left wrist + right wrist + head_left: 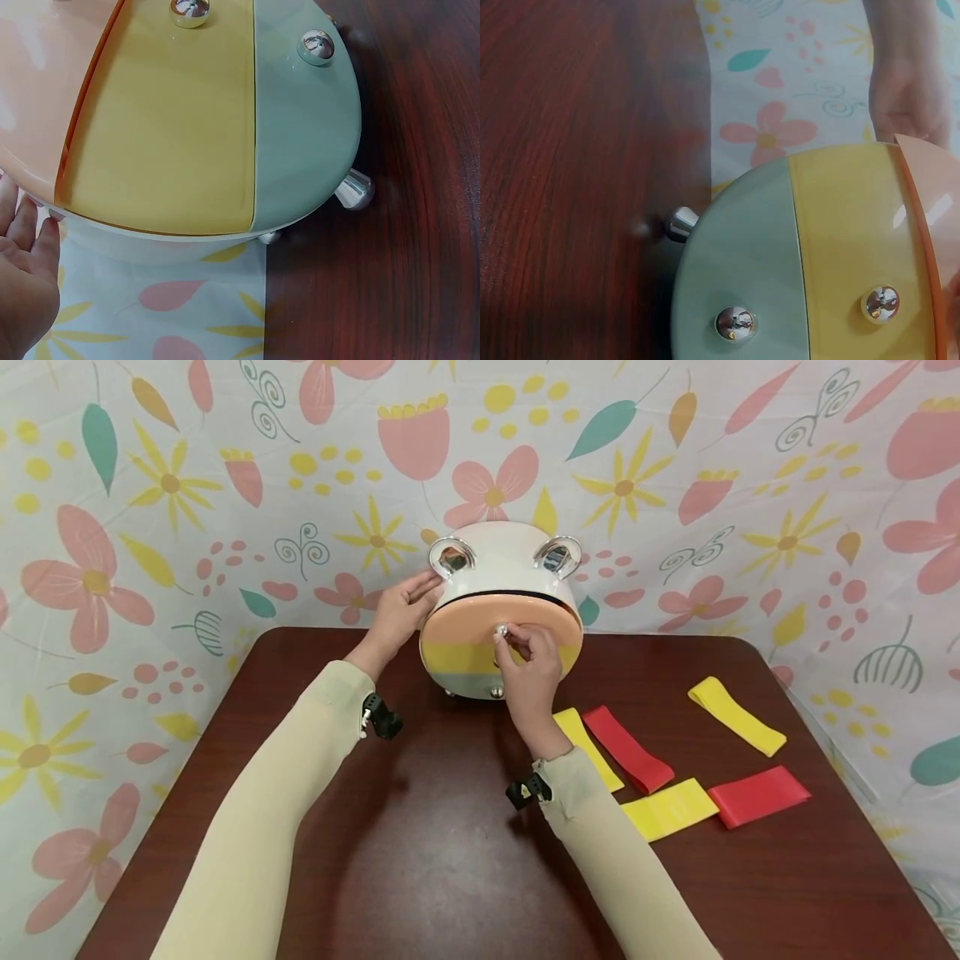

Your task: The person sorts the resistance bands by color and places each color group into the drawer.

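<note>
A white frog-shaped drawer box, with mirrored round eyes, stands at the table's back edge. Its front is split into a peach drawer, a yellow drawer and a green drawer, each with silver knobs. The peach front stands slightly proud of the yellow one in both wrist views. My right hand pinches the peach drawer's knob between thumb and fingers. Against the box's left side rests my left hand, its fingers fairly straight along the wall; part of them is hidden behind the box.
Several flat looped bands lie right of the box: yellow and red ones, with another red band near the right side. The brown table meets a flower-printed cloth behind. Short silver feet lift the box.
</note>
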Demonstrator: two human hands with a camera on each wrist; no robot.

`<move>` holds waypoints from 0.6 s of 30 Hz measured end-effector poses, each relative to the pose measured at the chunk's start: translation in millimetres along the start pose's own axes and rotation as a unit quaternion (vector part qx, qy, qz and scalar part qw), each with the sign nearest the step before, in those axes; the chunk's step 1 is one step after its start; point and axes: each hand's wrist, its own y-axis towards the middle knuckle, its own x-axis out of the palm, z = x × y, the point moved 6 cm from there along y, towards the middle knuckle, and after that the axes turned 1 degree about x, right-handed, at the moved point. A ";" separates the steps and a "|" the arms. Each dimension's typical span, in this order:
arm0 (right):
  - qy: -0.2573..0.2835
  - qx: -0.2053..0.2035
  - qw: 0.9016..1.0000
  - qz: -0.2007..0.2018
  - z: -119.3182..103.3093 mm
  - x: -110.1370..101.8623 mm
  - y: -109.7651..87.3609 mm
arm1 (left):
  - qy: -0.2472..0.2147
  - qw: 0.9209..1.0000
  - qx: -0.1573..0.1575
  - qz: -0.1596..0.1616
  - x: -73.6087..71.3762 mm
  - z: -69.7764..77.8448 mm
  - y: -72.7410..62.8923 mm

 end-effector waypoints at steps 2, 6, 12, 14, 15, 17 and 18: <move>-0.001 0.001 1.000 -0.002 1.3 0.9 1.3 | -0.002 1.000 0.001 0.001 -0.2 -0.2 0.8; -0.001 0.000 1.000 -0.003 3.4 3.1 4.5 | -0.003 1.000 -0.002 0.000 -0.6 -1.3 1.6; -0.009 -0.011 1.000 0.001 3.9 4.1 9.2 | -0.003 1.000 -0.003 -0.003 -0.4 -2.1 2.6; -0.011 -0.008 1.000 -0.001 4.8 4.4 10.3 | -0.003 1.000 -0.003 -0.004 -0.4 -2.1 2.5; -0.011 -0.007 1.000 -0.002 5.0 4.4 10.6 | -0.002 1.000 -0.003 -0.005 -0.5 -2.1 2.2; -0.010 -0.006 1.000 -0.006 5.9 4.6 11.2 | -0.002 1.000 -0.004 -0.005 -0.7 -2.2 1.7; -0.010 -0.006 1.000 -0.007 6.5 4.9 11.5 | -0.002 1.000 -0.004 -0.006 -0.9 -2.3 1.4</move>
